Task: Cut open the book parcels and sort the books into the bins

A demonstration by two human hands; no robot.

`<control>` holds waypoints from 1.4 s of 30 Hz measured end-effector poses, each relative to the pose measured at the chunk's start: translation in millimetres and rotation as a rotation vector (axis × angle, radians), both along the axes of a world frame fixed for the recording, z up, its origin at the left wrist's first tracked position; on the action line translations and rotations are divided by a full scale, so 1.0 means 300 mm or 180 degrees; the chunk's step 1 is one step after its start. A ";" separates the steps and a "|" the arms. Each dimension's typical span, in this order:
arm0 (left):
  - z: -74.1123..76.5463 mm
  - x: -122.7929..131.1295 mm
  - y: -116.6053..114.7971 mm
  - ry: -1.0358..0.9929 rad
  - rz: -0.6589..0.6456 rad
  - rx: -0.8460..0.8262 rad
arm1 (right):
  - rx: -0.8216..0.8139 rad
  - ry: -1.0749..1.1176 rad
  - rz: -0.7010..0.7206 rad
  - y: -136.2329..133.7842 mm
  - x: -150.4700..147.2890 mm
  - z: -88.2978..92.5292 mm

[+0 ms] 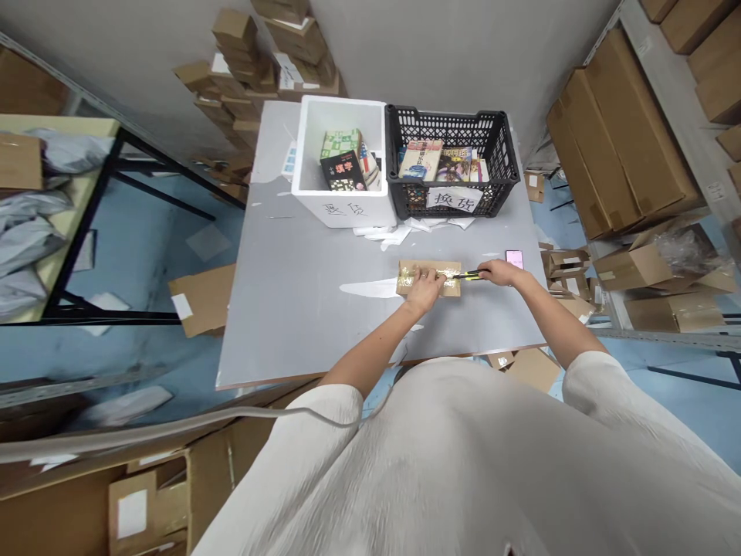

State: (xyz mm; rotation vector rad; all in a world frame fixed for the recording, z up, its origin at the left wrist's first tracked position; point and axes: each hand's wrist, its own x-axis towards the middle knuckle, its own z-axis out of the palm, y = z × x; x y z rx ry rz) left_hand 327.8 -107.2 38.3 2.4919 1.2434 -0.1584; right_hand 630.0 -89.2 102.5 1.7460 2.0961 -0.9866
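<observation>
Head view is showing the left hand (426,290) pressing, fingers slightly spread, on the taped cardboard box (405,288) beneath them, apparently steadying it. The right hand (495,272) is gripping the yellow-and-black cutter (474,274), its fingers closing around the handle. A phone (515,259) is lying just right of these fingers. The tabletop (289,301) is offering wider room left of the left fingers; beyond both hands, the white bin (341,210) and black crate (502,189) are limiting reach.
</observation>
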 end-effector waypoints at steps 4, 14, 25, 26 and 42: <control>0.000 -0.001 0.001 0.0017 -0.0024 -0.0010 | -0.0593 0.0612 -0.0415 -0.086 0.037 -0.022; 0.019 -0.014 0.010 0.0069 -0.0051 -0.0064 | -0.0091 0.0691 -0.0745 -0.159 -0.010 -0.071; 0.032 -0.015 0.028 -0.0197 0.0050 -0.0080 | -0.0438 0.1435 -0.1613 -0.307 0.031 -0.054; 0.035 -0.014 0.030 -0.0268 0.0129 -0.0074 | -0.0317 0.1431 -0.1690 -0.310 0.031 -0.052; 0.033 0.054 0.050 -0.0210 0.0322 0.0181 | 0.0937 -0.0173 -0.0184 -0.318 -0.103 -0.035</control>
